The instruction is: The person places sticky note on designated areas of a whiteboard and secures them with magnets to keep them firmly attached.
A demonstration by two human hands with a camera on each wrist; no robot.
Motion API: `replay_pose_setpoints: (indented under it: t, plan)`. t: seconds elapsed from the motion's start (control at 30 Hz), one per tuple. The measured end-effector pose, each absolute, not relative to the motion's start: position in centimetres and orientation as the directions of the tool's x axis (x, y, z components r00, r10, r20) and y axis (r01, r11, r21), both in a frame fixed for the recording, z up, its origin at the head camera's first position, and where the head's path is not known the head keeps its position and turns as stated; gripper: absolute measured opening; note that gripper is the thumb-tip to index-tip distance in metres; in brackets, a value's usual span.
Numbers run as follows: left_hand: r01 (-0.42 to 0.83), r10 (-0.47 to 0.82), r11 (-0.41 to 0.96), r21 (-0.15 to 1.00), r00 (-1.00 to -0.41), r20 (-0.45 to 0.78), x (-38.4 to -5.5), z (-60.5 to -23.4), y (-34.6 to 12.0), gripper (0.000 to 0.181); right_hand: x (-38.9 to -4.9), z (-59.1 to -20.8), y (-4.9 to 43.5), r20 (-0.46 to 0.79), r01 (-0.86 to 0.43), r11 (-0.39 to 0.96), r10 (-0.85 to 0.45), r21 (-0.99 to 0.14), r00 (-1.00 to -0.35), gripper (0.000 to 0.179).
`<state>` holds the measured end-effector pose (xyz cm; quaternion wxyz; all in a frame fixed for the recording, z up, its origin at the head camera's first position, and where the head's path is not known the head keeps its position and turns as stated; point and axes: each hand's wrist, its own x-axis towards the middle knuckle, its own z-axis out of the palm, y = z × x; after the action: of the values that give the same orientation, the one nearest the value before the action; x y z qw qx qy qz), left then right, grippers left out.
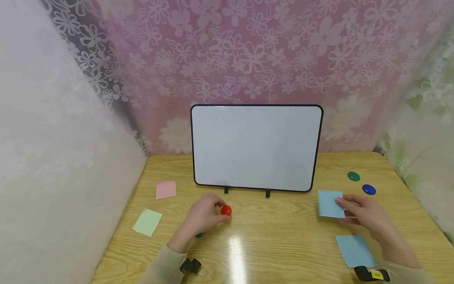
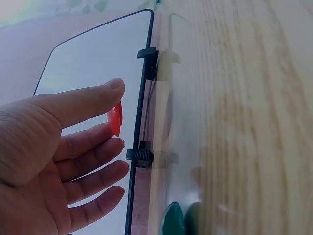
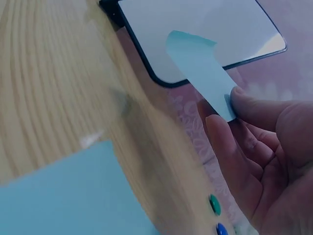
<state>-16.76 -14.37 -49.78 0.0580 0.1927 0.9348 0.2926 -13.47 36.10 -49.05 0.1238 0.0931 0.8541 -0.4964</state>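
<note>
Between thumb and index finger, my left hand point(image 1: 203, 215) pinches a round red magnet point(image 1: 226, 210) above the table, in front of the whiteboard point(image 1: 257, 148). In the left wrist view the red magnet point(image 2: 115, 119) shows edge-on, with the other fingers spread behind it. My right hand point(image 1: 367, 213) pinches a blue sticky note point(image 1: 330, 204) by its edge, right of the board; the right wrist view shows this note point(image 3: 203, 68) curling at its far end. A second blue note point(image 1: 355, 251) lies on the table below the right hand.
A pink note point(image 1: 166, 190) and a light green note point(image 1: 147, 222) lie at the left. Green point(image 1: 353, 176) and blue point(image 1: 369, 189) magnets rest at the right. Another green magnet point(image 2: 173, 219) sits under the left hand. Two black clip feet hold the whiteboard upright.
</note>
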Motion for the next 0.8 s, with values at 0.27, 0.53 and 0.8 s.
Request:
replay_pose_setpoints:
  t: [0.27,0.53,0.8]
  plan:
    - [0.350,0.393,0.758,0.551,-0.919,0.043,-17.0,-49.8,-14.6,0.034,-13.4,-48.7,33.9,-0.241,0.232,0.385,0.026,-0.893,-0.970,0.076]
    - [0.347,0.384,0.749,0.565,-0.921,0.057,-17.2,-49.4,-14.9,0.034,-13.6,-47.9,32.1,-0.195,0.183,0.347,0.000,-0.920,-0.981,0.078]
    - [0.344,0.379,0.734,0.585,-0.923,0.067,-17.0,-49.1,-15.3,0.032,-13.9,-47.4,30.7,-0.172,0.159,0.349,-0.006,-0.924,-0.985,0.074]
